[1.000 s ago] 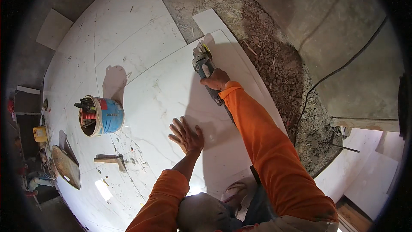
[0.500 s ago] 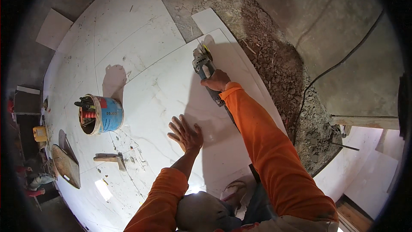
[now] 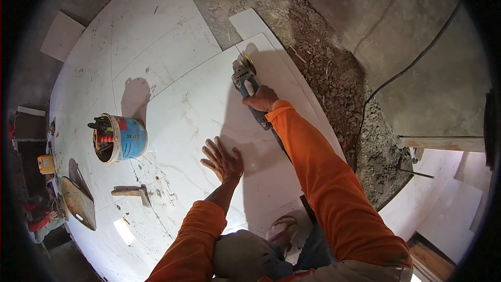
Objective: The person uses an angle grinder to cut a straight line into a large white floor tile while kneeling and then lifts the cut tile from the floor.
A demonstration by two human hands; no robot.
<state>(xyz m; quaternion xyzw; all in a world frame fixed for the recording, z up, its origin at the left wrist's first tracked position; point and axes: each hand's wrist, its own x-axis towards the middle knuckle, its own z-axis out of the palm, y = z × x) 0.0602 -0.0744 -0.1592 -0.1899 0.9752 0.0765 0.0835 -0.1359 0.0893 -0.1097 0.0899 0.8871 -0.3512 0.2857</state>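
Observation:
My right hand (image 3: pixel 264 98) grips the body of an angle grinder (image 3: pixel 247 82), grey-blue with a yellow-marked disc at its far end. The disc stands on edge at the far end of a large white marbled tile (image 3: pixel 201 109), near a thin line across it; whether it touches the surface I cannot tell. Flat on the same tile, fingers spread, rests my left hand (image 3: pixel 224 159), holding nothing. Under my right forearm runs the grinder's dark cord. Another white tile piece (image 3: pixel 249 22) shows beneath the far edge.
A blue bucket (image 3: pixel 131 138) of tools stands left on the tiles. Near it lie a hammer (image 3: pixel 131 193) and a mortar-stained board (image 3: pixel 79 203). Broken earth (image 3: pixel 339 89) borders the tile on the right, with a black cable (image 3: pixel 404 73) beyond. Another person (image 3: pixel 42 219) is at the far left.
The whole view has shifted slightly, moving everything a little to the left. Both hands keep their places on the grinder and tile. The person at the far left has moved an arm.

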